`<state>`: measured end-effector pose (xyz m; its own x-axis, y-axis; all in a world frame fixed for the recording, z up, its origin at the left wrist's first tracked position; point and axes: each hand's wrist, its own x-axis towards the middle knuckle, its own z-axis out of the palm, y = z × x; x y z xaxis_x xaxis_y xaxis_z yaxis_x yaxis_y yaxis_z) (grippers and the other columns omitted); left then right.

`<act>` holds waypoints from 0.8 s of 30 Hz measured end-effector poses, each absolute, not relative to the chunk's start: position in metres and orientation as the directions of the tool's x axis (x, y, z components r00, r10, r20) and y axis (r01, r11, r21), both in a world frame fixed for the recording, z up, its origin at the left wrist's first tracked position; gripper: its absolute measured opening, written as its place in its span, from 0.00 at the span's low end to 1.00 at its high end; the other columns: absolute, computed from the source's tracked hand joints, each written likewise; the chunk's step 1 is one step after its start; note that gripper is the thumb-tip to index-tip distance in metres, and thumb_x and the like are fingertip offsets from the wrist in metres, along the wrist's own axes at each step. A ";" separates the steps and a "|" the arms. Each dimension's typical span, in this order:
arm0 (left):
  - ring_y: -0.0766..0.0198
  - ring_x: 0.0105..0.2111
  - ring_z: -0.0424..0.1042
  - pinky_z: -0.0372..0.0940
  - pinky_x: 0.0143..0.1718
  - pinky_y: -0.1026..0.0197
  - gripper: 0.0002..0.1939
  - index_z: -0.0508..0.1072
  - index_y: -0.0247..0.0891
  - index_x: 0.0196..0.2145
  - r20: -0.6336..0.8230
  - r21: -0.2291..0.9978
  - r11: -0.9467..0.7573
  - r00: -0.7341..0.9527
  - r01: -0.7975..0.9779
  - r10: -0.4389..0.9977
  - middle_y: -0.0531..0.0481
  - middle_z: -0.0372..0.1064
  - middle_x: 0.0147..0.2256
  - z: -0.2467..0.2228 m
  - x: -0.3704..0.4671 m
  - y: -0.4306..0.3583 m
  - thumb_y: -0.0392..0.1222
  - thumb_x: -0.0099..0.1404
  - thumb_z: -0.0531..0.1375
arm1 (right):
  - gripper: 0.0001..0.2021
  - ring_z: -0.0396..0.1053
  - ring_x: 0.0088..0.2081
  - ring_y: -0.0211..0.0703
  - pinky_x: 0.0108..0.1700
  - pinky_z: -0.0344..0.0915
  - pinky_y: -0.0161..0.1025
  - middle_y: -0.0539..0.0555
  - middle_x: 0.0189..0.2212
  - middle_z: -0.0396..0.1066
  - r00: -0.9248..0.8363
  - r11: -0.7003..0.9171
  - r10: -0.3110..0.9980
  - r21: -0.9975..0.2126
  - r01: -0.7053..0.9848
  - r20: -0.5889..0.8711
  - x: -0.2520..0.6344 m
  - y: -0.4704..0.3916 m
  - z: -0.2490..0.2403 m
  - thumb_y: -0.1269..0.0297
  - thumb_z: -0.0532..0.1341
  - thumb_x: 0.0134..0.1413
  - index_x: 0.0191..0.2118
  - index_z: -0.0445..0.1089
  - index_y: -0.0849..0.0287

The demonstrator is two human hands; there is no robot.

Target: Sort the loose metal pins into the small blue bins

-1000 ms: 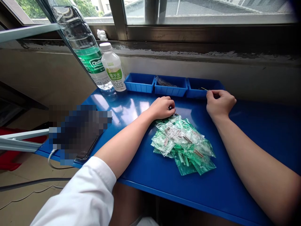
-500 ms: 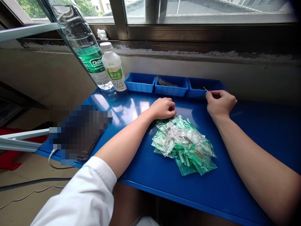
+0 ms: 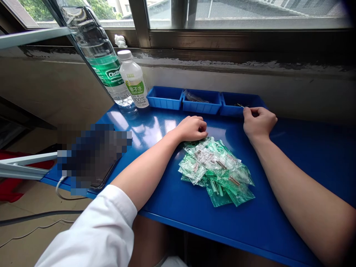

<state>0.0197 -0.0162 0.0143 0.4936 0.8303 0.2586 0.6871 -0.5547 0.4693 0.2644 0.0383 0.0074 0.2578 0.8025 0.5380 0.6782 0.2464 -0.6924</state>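
Note:
My right hand is at the front edge of the right blue bin, its fingertips pinching a thin yellow-tipped piece. Small dark pieces lie inside that bin. My left hand rests on the blue table with its fingers curled, just behind a pile of small green and clear packets. Metal pins show through several packets. What the left fingers hold, if anything, is hidden.
The middle blue bin holds a clear bag; the left blue bin stands beside it. A small bottle and a large water bottle stand at the back left. A blurred dark object lies at the left edge.
The thin piece in my right hand has tipped from a steep slant to a flatter one, and that hand has shifted slightly. My left hand has hardly moved.

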 end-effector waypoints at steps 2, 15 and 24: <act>0.60 0.33 0.69 0.60 0.33 0.59 0.09 0.73 0.39 0.23 0.262 0.475 -0.560 0.498 0.679 0.827 0.49 0.71 0.32 0.014 0.019 -0.016 0.43 0.58 0.59 | 0.08 0.71 0.31 0.54 0.42 0.64 0.49 0.60 0.27 0.76 0.273 0.218 0.800 -0.683 0.697 0.534 0.262 0.038 0.009 0.59 0.64 0.51 0.27 0.74 0.57; 0.61 0.33 0.70 0.60 0.33 0.60 0.08 0.76 0.39 0.26 0.243 0.487 -0.538 0.485 0.688 0.840 0.49 0.72 0.32 0.016 0.020 -0.016 0.43 0.58 0.60 | 0.08 0.74 0.33 0.52 0.45 0.68 0.49 0.58 0.28 0.76 0.262 0.160 0.818 -0.640 0.752 0.512 0.260 0.042 0.005 0.60 0.62 0.50 0.29 0.74 0.59; 0.64 0.28 0.67 0.57 0.30 0.61 0.16 0.70 0.37 0.23 0.308 0.654 -0.395 0.250 0.645 0.918 0.50 0.70 0.26 0.017 0.030 -0.013 0.47 0.65 0.55 | 0.11 0.74 0.35 0.54 0.45 0.68 0.50 0.58 0.29 0.76 0.265 0.140 0.826 -0.636 0.759 0.498 0.260 0.043 0.003 0.57 0.60 0.53 0.30 0.73 0.58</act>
